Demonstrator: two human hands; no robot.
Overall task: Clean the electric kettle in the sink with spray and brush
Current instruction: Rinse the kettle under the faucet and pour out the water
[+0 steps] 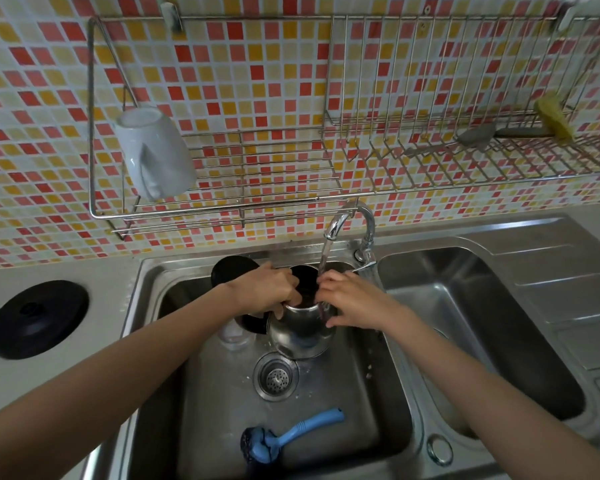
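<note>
in the middle of the frame, under the running tap (340, 223), the left hand (264, 289) grips the kettle (300, 332) rim in the sink (378, 427) while the right hand (352, 301) steadies its side, and wet steel could slip and tip.

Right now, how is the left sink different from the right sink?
The left sink holds the kettle, a blue brush and both hands, left hand and right hand; the right sink shows nothing inside. Water from the tap runs over the left sink, not the right sink. The left sink's drain is in plain view; the right sink's is hidden. Both are shiny metal.
</note>
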